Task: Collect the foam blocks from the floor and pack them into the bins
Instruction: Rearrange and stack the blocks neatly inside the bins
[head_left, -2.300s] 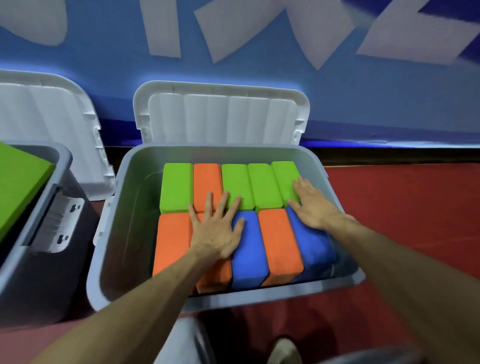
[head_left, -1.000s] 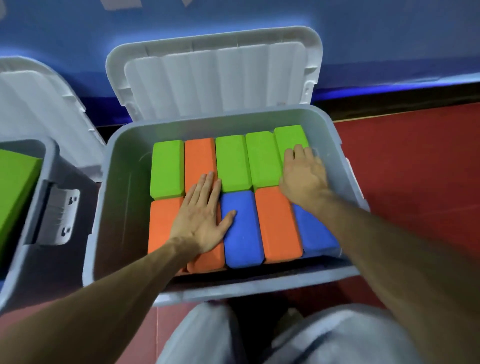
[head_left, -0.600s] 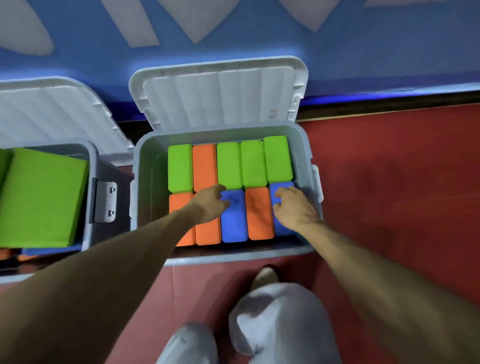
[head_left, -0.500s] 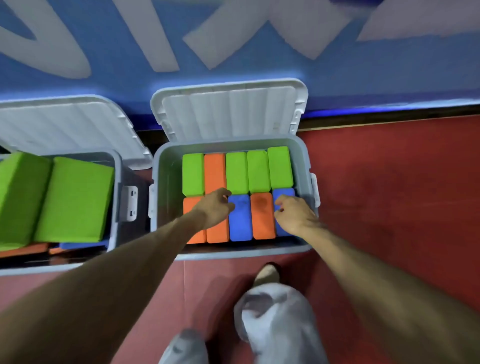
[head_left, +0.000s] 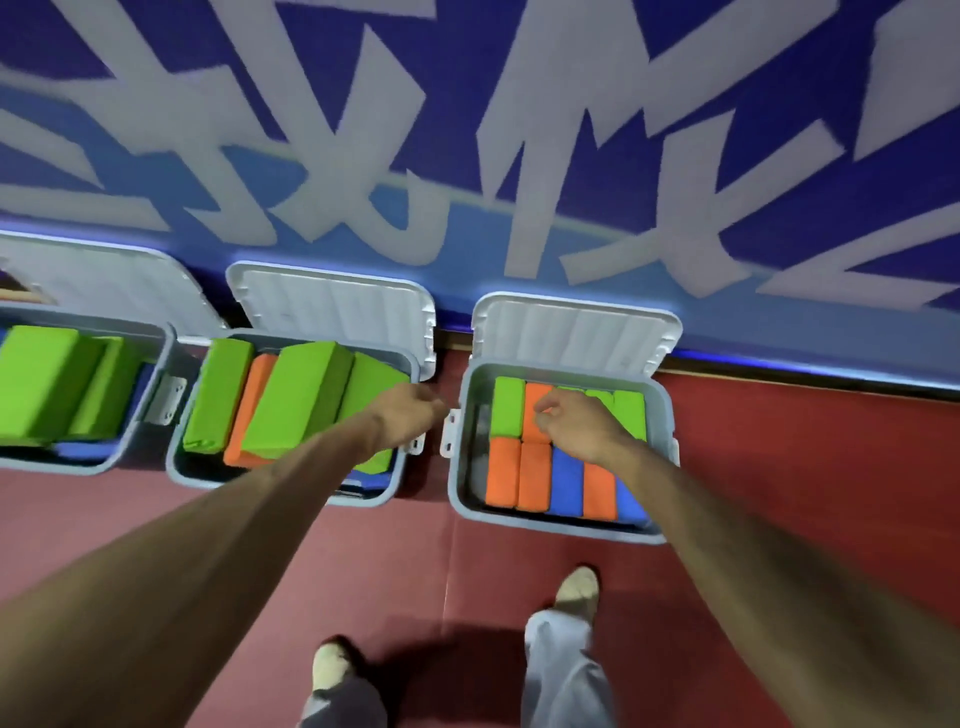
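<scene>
Hovering the right hand (head_left: 576, 428) above the right bin (head_left: 550, 530), fingers (head_left: 546, 411) curling loosely inward and gripping nothing. Hanging directly over the foam blocks (head_left: 535, 480), soft matte bricks with rounded corners, packing that bin in two tight rows: green and orange under the fingertips, orange and blue back toward the wrist, faces touching, no gaps showing. Holding the left hand (head_left: 410, 418) over the narrow strip between that bin and the middle bin (head_left: 363, 500), fingers bending loosely, blurring, with nothing visible in them. Pointing the left fingertips at a white latch (head_left: 449, 434) on the smooth grey plastic wall just beyond. Showing, to the outer side of the left fingers, bigger green and orange foam slabs (head_left: 301, 405), tilting and rising above the middle bin's rim. Facing ribbed white lids (head_left: 576, 332) beyond both sets of fingertips, standing open against the blue wall (head_left: 779, 332). Leaving open red matte floor (head_left: 415, 571) back behind the wrists
</scene>
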